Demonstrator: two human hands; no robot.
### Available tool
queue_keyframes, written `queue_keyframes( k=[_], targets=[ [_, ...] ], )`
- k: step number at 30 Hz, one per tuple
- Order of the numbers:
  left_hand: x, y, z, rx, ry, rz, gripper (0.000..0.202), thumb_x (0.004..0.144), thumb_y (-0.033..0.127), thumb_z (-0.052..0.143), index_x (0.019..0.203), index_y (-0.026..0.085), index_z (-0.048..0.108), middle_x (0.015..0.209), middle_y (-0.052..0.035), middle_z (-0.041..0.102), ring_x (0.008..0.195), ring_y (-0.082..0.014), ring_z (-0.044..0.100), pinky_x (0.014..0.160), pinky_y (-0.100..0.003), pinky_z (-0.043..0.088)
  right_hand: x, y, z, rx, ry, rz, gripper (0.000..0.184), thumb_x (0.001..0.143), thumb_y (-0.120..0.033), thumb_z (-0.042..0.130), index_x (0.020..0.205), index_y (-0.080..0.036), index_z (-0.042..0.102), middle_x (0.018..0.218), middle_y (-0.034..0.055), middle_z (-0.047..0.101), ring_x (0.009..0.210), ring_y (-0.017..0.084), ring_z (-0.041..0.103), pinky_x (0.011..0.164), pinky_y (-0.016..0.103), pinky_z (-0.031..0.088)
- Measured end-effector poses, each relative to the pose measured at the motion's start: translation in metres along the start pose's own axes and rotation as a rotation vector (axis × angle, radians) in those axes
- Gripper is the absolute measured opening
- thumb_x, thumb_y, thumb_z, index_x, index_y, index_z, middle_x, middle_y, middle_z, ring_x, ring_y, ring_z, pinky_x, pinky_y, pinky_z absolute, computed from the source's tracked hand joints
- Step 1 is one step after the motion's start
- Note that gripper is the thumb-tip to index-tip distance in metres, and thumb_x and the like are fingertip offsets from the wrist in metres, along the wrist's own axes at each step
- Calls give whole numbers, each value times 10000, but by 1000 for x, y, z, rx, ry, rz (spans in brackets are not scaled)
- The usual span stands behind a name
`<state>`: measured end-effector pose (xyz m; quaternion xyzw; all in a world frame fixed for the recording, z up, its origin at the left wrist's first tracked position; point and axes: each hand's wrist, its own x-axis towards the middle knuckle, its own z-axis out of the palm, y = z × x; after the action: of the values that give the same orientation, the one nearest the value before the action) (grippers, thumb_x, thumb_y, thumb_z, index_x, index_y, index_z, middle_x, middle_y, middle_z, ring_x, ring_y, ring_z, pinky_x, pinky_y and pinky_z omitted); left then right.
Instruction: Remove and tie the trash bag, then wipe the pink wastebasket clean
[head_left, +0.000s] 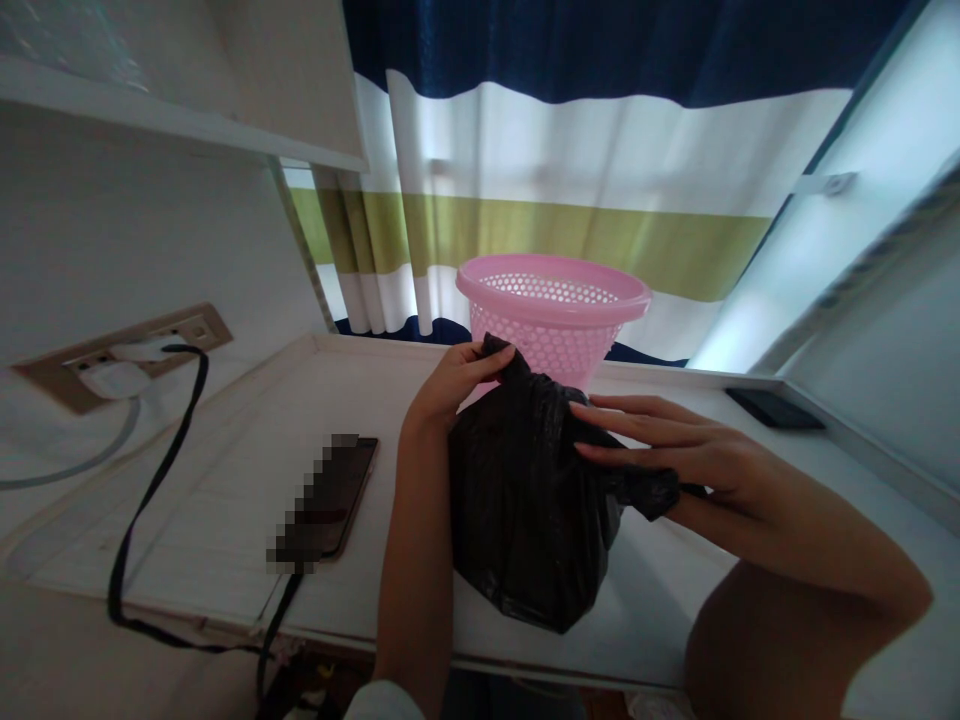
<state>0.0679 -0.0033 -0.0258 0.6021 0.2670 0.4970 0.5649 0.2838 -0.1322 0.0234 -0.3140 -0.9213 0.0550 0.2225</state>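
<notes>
A crumpled black plastic bag (525,510) hangs in front of me over the white desk (225,520). My left hand (454,380) pinches the bag's upper edge between thumb and fingers. My right hand (667,445) grips the bag's right side, the plastic bunched under the palm while the fingers stretch out to the left over it. Just behind the bag, a pink perforated plastic basket (555,305) stands upright on the desk's far side.
A phone (326,500) lies on the desk left of my left arm. A black cable (161,470) runs from a wall socket (124,360) down over the desk's front edge. A dark flat device (772,408) lies at the far right. Striped curtains (570,190) hang behind.
</notes>
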Motion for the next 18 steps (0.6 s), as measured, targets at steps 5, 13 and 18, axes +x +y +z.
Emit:
queue_keyframes(
  k=[5, 13, 18],
  targets=[
    [5, -9, -11, 34, -4, -21, 263, 642, 334, 629, 768, 103, 625, 725, -28, 606, 667, -102, 539, 727, -262, 395, -1, -10, 2, -7, -54, -9, 446, 725, -120, 476, 1132, -300, 502, 1184, -4, 490, 1116, 216, 416, 934, 420, 371],
    [10, -23, -20, 112, -43, -36, 286, 637, 371, 620, 744, 105, 628, 692, -29, 591, 624, -103, 531, 680, -268, 406, -1, -28, 1, 16, -76, -49, 519, 694, -86, 470, 1156, -322, 472, 1112, -19, 544, 1005, 198, 518, 876, 366, 444],
    [13, -32, -25, 121, -66, -66, 315, 644, 372, 618, 798, 97, 625, 732, -49, 601, 641, -110, 536, 679, -271, 404, -10, -34, 3, -3, -115, -46, 531, 698, -77, 468, 1168, -324, 457, 1109, -24, 545, 999, 190, 522, 866, 352, 452]
  ],
)
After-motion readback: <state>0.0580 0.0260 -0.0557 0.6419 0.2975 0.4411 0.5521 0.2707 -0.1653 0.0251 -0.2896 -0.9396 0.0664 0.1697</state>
